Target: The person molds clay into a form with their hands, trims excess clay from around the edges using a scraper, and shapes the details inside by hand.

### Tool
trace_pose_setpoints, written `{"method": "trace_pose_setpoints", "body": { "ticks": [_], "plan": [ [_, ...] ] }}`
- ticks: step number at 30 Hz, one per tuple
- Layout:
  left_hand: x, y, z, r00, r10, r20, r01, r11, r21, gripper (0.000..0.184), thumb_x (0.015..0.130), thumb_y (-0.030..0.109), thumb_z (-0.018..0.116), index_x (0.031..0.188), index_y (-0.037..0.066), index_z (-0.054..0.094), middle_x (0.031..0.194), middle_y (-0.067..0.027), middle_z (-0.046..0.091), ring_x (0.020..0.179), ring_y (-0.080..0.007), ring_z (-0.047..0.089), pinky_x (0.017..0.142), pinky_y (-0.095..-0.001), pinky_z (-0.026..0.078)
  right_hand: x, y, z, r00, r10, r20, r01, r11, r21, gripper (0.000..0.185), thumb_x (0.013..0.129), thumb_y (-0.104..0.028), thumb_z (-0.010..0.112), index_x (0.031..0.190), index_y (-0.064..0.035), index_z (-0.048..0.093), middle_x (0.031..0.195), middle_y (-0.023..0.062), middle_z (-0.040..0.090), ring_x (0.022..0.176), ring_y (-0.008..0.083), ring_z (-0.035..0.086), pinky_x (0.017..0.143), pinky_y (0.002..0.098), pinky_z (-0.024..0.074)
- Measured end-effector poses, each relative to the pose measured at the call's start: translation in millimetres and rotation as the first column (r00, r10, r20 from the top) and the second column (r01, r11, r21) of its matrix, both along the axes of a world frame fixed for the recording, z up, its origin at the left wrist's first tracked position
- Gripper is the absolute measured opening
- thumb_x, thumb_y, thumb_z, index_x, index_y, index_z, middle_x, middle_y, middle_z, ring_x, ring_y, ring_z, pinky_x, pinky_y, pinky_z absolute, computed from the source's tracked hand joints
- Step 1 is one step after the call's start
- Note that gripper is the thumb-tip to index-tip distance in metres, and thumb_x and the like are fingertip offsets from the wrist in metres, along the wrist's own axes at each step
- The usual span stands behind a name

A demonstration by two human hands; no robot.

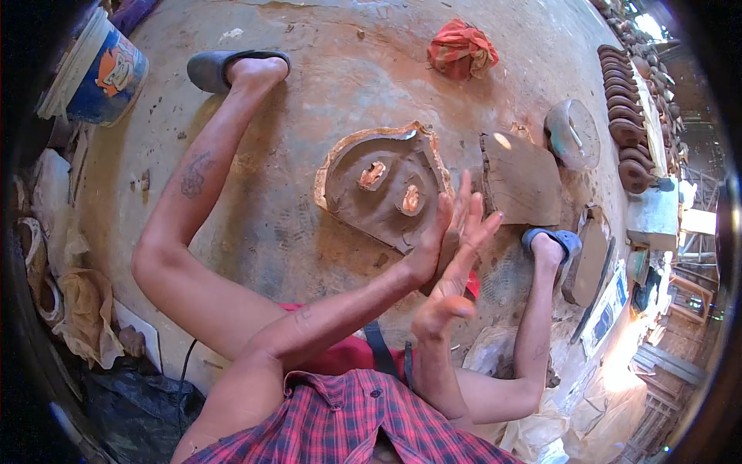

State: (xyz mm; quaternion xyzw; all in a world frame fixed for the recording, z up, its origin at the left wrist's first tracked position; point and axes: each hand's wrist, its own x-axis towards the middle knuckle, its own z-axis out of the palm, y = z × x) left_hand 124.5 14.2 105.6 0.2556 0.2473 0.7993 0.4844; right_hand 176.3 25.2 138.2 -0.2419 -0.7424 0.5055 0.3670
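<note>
Red-and-black checked cloth shirt (340,410) is nearest the camera. Curved, rough-rimmed, clay-lined form (319,184) rests on the floor (309,263), beyond the left hand (438,224). Both palms face inward, fingers extended; 1 dark brown clay piece (449,249) appears held between them. Even palm pressure would suit it. Right hand (454,284) angles upward, thumb apart.

We see a workshop for shaping clay: on the bare, smudged floor (332,46) lie a mould lined with dark wet clay (363,203) and a flat clay slab (522,179). Along one side we find a long row of curved brown clay pieces (623,100). Around us are a paint-style bucket (107,73), crumpled plastic sheeting (135,402) and a slatted wall (672,371).
</note>
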Motion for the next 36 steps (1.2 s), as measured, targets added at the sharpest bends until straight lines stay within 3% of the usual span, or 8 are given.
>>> {"method": "trace_pose_setpoints", "body": {
  "ticks": [1,6,14,18,20,25,32,36],
  "plan": [
    [-2,-3,2,0.980,-0.079,0.185,0.082,0.997,-0.011,0.098,0.103,0.077,0.018,0.169,0.006,0.000,0.178,-0.0102,-0.002,0.163,-0.0260,-0.005,0.130,-0.0433,-0.006,-1,11,-3,0.995,-0.060,0.081,0.063,0.998,-0.028,0.111,0.095,-0.087,0.021,0.169,-0.0087,-0.006,0.176,0.0206,0.007,0.163,0.0342,0.007,0.130,0.0505,0.0047],
    [-14,0,1,0.918,0.020,-0.396,-0.024,1.000,-0.005,0.099,0.101,0.079,0.007,0.169,0.006,0.010,0.178,-0.0105,0.001,0.163,-0.0253,-0.007,0.129,-0.0480,-0.009,-9,19,-12,0.998,-0.005,-0.060,0.003,1.000,-0.027,0.094,0.104,-0.073,0.027,0.170,-0.0149,-0.004,0.177,0.0154,0.004,0.163,0.0308,0.006,0.131,0.0516,0.0014],
    [-21,-1,-8,0.984,0.051,-0.172,-0.057,0.998,-0.034,0.108,0.095,0.088,0.019,0.171,0.013,0.000,0.173,-0.0128,0.026,0.158,-0.0233,0.023,0.128,-0.0386,0.016,-12,34,-33,0.985,-0.052,-0.164,-0.010,0.935,-0.355,0.096,0.105,-0.074,0.024,0.169,-0.0069,0.001,0.177,0.0166,0.007,0.162,0.0337,0.009,0.131,0.0494,0.0055],
    [-39,-1,-2,0.979,0.194,-0.064,-0.203,0.958,-0.203,0.104,0.097,0.086,0.022,0.171,0.015,0.007,0.172,-0.0152,0.030,0.159,-0.0242,0.022,0.127,-0.0367,0.016,-10,-26,7,0.993,-0.048,0.108,0.053,0.998,-0.040,0.086,0.110,-0.062,0.031,0.168,-0.0011,0.014,0.158,0.0155,0.036,0.147,0.0283,0.034,0.124,0.0444,0.0219],
    [-56,-9,5,0.867,0.393,-0.305,-0.467,0.855,-0.225,0.090,0.102,0.070,0.029,0.167,0.009,0.017,0.168,-0.0182,0.036,0.155,-0.0276,0.030,0.125,-0.0373,0.022,-16,-29,2,0.982,-0.144,0.122,0.147,0.989,-0.010,0.064,0.112,-0.037,0.050,0.158,0.0042,0.036,0.127,0.0133,0.050,0.114,0.0236,0.054,0.104,0.0407,0.0443],
    [-129,-34,-8,0.444,0.535,-0.719,-0.869,0.453,-0.199,0.058,0.111,0.033,0.047,0.156,-0.003,0.043,0.157,-0.0229,0.052,0.146,-0.0321,0.048,0.121,-0.0379,0.036,-31,-4,14,0.991,-0.070,0.117,0.100,0.956,-0.277,0.054,0.108,-0.006,0.053,0.161,-0.0030,0.039,0.116,0.0077,0.062,0.088,0.0140,0.061,0.076,0.0265,0.0534],
    [-170,-81,-155,0.773,0.314,-0.551,-0.621,0.550,-0.559,0.045,0.107,0.020,0.055,0.146,-0.001,0.059,0.146,-0.0187,0.064,0.132,-0.0245,0.062,0.111,-0.0363,0.046,-52,84,-22,0.863,0.065,0.501,-0.092,0.995,0.030,0.042,0.102,-0.004,0.059,0.144,-0.0037,0.060,0.117,0.0153,0.071,0.103,0.0256,0.070,0.088,0.0351,0.0561],
    [-154,-96,-121,0.780,0.278,-0.561,-0.618,0.484,-0.619,0.041,0.106,0.018,0.054,0.142,-0.002,0.061,0.141,-0.0156,0.067,0.126,-0.0227,0.065,0.108,-0.0357,0.048,-76,109,-42,0.761,0.139,0.634,-0.329,0.925,0.192,0.040,0.097,-0.007,0.061,0.137,-0.0034,0.066,0.124,0.0209,0.069,0.112,0.0360,0.068,0.098,0.0412,0.0526]
  ]
}}
